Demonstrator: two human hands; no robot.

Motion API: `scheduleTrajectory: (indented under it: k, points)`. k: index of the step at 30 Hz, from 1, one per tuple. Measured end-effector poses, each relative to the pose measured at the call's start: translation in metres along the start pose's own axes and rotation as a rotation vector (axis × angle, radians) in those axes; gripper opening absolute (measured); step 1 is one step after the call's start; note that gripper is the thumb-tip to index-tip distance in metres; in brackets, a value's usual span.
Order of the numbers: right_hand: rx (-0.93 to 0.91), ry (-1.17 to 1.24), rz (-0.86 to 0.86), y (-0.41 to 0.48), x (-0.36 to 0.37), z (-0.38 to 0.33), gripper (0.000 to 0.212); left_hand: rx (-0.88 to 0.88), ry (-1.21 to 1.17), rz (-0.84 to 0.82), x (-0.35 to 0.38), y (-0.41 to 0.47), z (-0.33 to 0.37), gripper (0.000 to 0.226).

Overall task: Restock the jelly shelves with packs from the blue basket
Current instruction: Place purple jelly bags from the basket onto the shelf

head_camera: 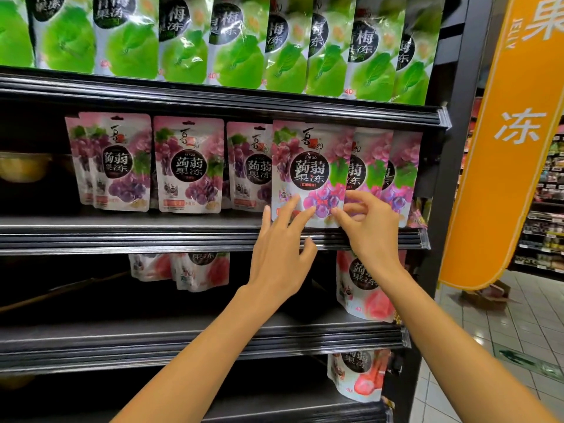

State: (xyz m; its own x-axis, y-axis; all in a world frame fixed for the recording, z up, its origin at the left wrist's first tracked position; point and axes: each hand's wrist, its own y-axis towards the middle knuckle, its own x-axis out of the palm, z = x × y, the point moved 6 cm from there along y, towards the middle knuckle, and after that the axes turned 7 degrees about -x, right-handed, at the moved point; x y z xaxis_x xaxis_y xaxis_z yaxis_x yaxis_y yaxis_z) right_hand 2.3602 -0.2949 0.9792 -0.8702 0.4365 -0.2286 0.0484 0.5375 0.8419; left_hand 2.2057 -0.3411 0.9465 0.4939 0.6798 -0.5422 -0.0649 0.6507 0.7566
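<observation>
fingers [288, 210] of the left hand [280, 257] are laid straight on the grape pack [308, 169], centre frame; its lower corner is pinched by the right hand [372, 227]. base to be seated squarely.

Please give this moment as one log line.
step: placing | left hand: touches grape pack | right hand: pinches its edge | place: grape shelf

Top-shelf packs [232, 56] green with black roundels; middle-shelf packs [187, 166] pink with purple grapes; lower packs [366, 285] white with pink peaches; shelving [152, 233] black; right banner [503, 148] orange, white characters.
</observation>
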Motion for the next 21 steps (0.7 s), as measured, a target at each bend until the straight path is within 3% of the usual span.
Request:
scheduleTrajectory:
  k: [5, 10, 14, 17, 21]
  points:
    - [0.053, 0.014, 0.035, -0.012, -0.002, -0.006, 0.032, -0.002, -0.264, 0.018, -0.012, -0.011, -0.008, 0.038]
    - [0.13, 0.082, 0.065, -0.053, 0.004, -0.017, 0.011, -0.046, -0.542, 0.013, -0.036, -0.04, -0.022, 0.03]
    - [0.215, 0.156, -0.014, -0.109, 0.027, -0.025, 0.005, -0.251, -0.699, -0.085, -0.035, -0.087, -0.066, 0.028]
    - [0.32, 0.186, -0.11, -0.172, 0.054, -0.029, 0.011, -0.411, -0.73, -0.197, -0.027, -0.144, -0.117, 0.034]
    - [0.557, 0.187, -0.348, -0.292, 0.11, -0.02, 0.013, -0.684, -0.736, -0.328, -0.009, -0.252, -0.197, 0.033]
